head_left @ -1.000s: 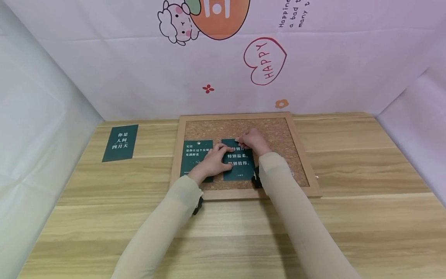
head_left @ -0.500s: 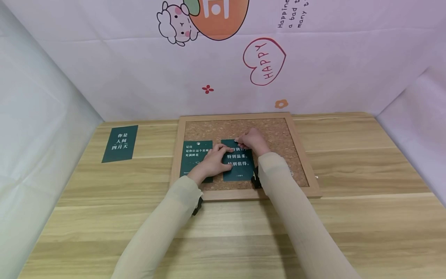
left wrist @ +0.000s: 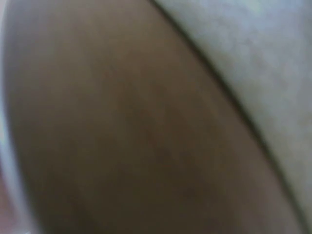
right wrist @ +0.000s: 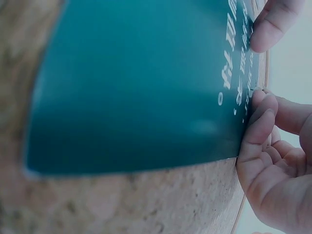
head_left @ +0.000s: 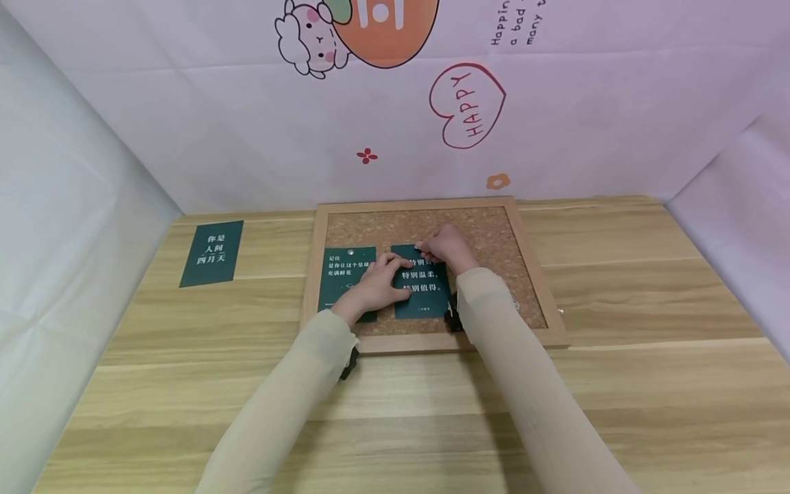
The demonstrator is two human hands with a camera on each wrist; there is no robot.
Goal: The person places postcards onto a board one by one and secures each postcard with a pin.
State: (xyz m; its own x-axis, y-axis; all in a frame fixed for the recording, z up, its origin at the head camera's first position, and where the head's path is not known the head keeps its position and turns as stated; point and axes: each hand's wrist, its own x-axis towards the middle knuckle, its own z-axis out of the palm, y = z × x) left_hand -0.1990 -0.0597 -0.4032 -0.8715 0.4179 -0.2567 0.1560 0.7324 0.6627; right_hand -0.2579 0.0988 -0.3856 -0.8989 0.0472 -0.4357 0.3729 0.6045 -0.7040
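Note:
A dark green card (head_left: pixel 422 302) with white writing lies on the framed corkboard (head_left: pixel 395 226). My left hand (head_left: pixel 378 283) rests over the card's left part, fingers and thumb spread on it. At the card's top edge my right hand (head_left: pixel 450 248) pinches a small pale pushpin (head_left: pixel 418 248) between thumb and fingertips. The right wrist view shows the right hand (right wrist: pixel 278 161) low over the card, with the pushpin mostly hidden by the fingertips. Left of it, a second green card (head_left: pixel 336 285) carries a shiny pin (head_left: pixel 350 252) near its top and is partly covered by my left hand.
A third green card (head_left: pixel 212 254) lies on the wooden table (head_left: pixel 185 384) at the left. Behind the board rises a printed white cloth (head_left: pixel 259 137). Some small clear thing (head_left: pixel 516 304) shows on the cork beside the right sleeve. The left wrist view is a blurred close-up.

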